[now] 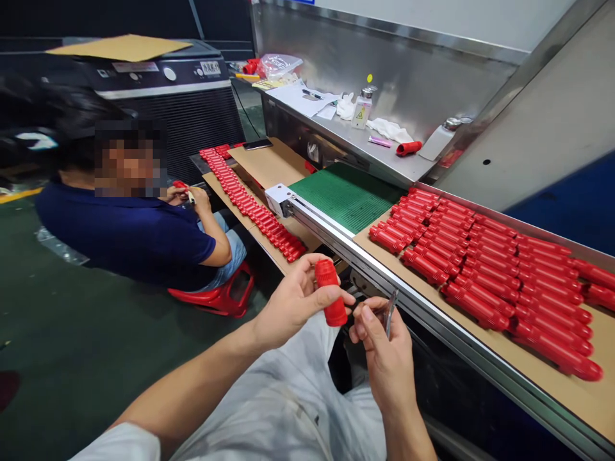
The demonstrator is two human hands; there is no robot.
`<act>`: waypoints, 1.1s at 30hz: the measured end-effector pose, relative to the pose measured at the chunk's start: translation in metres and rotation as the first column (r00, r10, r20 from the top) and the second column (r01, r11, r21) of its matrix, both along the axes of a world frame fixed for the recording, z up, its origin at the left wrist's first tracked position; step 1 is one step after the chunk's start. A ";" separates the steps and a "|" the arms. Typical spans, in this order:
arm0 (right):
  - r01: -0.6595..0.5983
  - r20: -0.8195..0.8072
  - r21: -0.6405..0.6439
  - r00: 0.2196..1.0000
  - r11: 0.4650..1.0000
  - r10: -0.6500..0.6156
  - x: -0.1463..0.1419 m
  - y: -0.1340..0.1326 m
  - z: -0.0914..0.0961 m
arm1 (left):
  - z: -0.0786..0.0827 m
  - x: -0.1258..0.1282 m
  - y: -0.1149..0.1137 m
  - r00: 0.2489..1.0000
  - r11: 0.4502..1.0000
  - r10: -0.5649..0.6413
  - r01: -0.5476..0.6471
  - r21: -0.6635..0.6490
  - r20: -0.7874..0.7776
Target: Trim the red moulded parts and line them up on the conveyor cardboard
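Red ribbed plastic cylinder (330, 294) stands upright in the left hand (291, 304) at lower centre, clenched in a firm grip of fingers and thumb. The right hand (385, 352), just beside it, pinches a slim metal tool (391, 312) between thumb and fingers. To the right, a cardboard sheet (571, 400) beside a metal conveyor rail (384, 275) carries rows of matching red cylinders (480, 269). A green belt (346, 195) lies beyond. At left, a seated co-worker (129, 237) in a navy shirt, on a red plastic stool (221, 298), handles another red piece (180, 186). A steel table (336, 137) at upper right holds a bottle (361, 112) and white gloves (344, 107).
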State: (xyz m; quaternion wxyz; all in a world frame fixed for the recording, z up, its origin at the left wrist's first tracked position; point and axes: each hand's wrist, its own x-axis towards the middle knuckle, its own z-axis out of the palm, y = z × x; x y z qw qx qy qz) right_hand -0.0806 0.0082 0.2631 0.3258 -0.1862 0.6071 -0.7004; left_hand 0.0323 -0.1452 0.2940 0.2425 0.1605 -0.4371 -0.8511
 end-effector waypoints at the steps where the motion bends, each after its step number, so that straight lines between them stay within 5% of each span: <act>1: -0.015 -0.047 0.036 0.999 0.999 0.017 -0.004 0.005 0.000 | 0.001 0.000 0.000 1.000 1.000 -0.008 0.008 0.000 -0.001; 5: -0.045 -0.241 0.178 0.966 0.983 0.088 -0.014 0.020 0.007 | 0.007 0.001 0.003 0.999 0.994 -0.039 0.042 -0.105 0.027; 8: -0.040 -0.235 0.146 0.969 0.989 0.074 -0.011 0.023 0.011 | 0.012 0.000 0.008 0.997 0.991 -0.069 0.073 0.114 -0.035; 11: 0.012 -0.213 0.017 0.977 1.000 -0.008 -0.002 0.022 0.012 | 0.011 -0.005 0.014 0.992 0.930 -0.080 0.111 0.350 -0.102; 14: 0.046 -0.236 -0.079 0.970 0.996 -0.064 0.005 0.021 0.011 | -0.001 -0.007 0.016 0.987 0.920 -0.095 0.137 0.367 -0.132; 19: 0.009 -0.203 -0.108 0.979 0.994 -0.031 0.006 0.019 0.007 | -0.025 -0.001 0.003 0.963 0.963 -0.264 0.267 0.048 -0.049; 22: -0.098 -0.226 -0.045 0.970 0.994 0.086 0.005 0.018 0.010 | -0.020 0.004 0.001 0.907 0.869 -0.383 0.418 -0.265 0.174; 26: -0.103 -0.399 0.058 0.909 0.993 0.118 0.004 0.022 0.015 | -0.005 0.004 0.011 0.929 0.707 -0.228 0.365 -0.606 0.293; 33: 0.080 -0.833 0.146 0.547 0.986 0.079 -0.003 0.045 0.023 | -0.001 0.003 0.019 0.957 0.574 -0.035 0.254 -0.778 0.287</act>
